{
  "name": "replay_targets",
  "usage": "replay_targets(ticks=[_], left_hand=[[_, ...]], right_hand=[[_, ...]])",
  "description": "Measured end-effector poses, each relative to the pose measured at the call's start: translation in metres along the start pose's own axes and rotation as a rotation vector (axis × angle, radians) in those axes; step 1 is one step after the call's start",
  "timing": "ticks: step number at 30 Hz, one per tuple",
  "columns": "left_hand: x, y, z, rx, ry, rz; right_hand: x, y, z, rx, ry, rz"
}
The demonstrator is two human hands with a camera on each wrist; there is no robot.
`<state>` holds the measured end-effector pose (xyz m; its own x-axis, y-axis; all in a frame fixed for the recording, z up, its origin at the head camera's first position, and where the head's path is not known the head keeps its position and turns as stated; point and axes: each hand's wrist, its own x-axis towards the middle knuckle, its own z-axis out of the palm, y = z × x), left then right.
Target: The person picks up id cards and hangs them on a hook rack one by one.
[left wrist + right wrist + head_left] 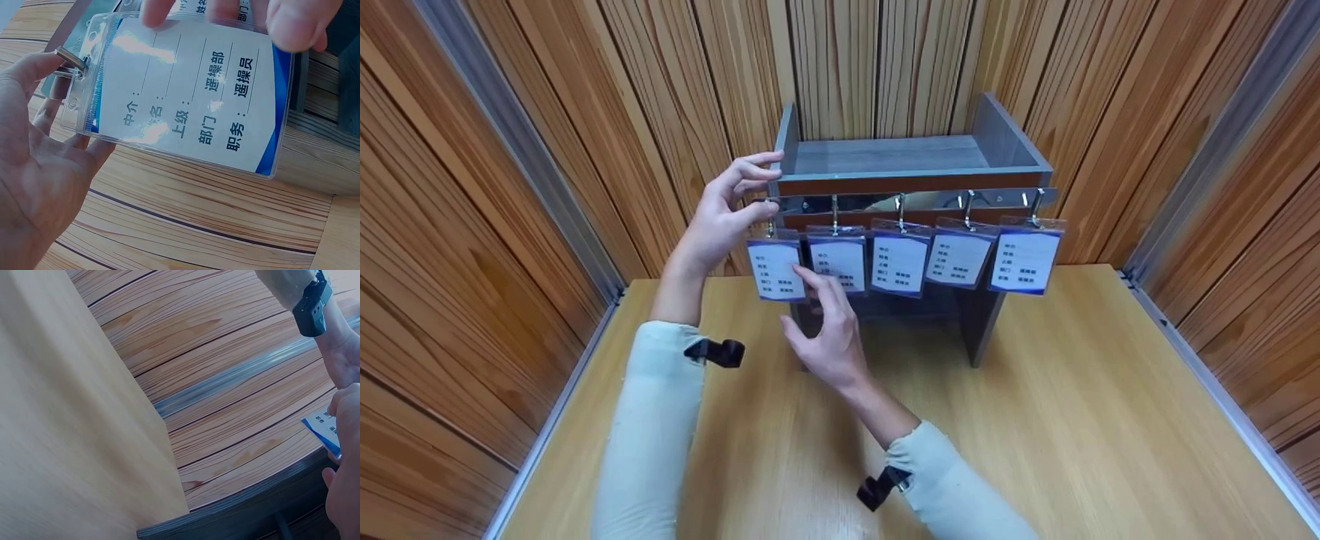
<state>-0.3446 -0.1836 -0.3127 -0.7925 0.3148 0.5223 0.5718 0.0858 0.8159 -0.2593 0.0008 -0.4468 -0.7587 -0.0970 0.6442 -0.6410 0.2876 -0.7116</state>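
A clear-sleeved name badge (771, 281) with printed lines and blue edging hangs at the left end of a row on a small grey shelf (885, 159). My left hand (724, 217) is at the shelf's left side, its fingers extended towards the side panel. The left thumb touches the metal hook (72, 58) at the badge's top. My right hand (832, 341) is low in front of the row, fingertips at the badge's right edge. Its thumb stands apart from the fingers. In the right wrist view, the right hand (346, 467) partly hides the badge (323, 430).
Several similar badges (900, 262) hang to the right from hooks on a shiny metal rail (937, 199). The shelf stands on a wooden table (1072, 420), against wood-panelled walls (840, 67). Dark wrist cameras (724, 352) are strapped to both pale sleeves.
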Motion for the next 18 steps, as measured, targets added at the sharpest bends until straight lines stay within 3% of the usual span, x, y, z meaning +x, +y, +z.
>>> replay_targets(ticks=[18], left_hand=[[-0.002, 0.0, 0.004, -0.002, 0.03, 0.011]], right_hand=[[-0.025, 0.018, -0.028, 0.024, -0.005, 0.007]])
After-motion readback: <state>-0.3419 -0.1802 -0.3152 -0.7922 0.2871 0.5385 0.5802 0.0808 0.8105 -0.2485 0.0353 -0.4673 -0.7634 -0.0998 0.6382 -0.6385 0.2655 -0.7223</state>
